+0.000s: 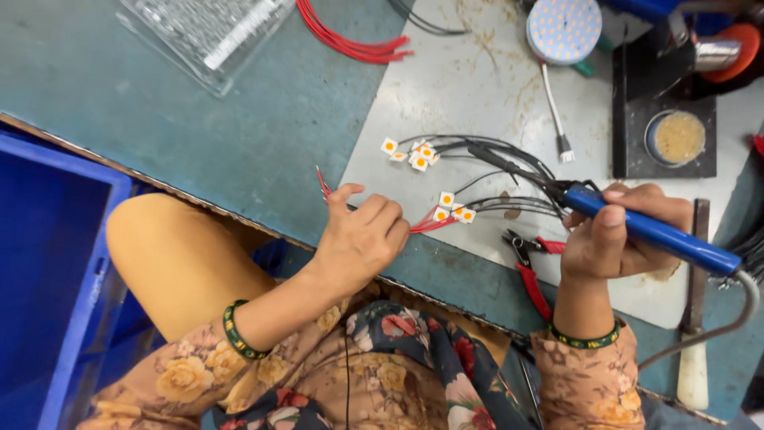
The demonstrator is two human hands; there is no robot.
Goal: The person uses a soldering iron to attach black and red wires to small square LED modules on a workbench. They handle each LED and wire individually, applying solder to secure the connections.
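A teal, scuffed desk (263,119) fills the view, with a smooth deep-blue plastic bin (48,263) off its near left edge. A pale grey, scratched mat (477,87) covers the desk's right half. At the far left edge lies a clear ribbed plastic tray (208,30), with a bundle of red wires (350,44) beside it. Near the far right corner sits a round white disc studded with small dots (563,29). The right hand (617,235) is closed in a fist around a soldering iron (649,231) with a glossy blue cylindrical handle, its dark tip reaching out over the mat's middle. The left hand (362,239), fingers curled, pinches thin red wires (426,224) at the mat's near edge. These lead to small square white chips with orange centres (450,209); more such chips on black wires (410,153) lie further back. Red-handled cutters (527,267) rest beside the right hand.
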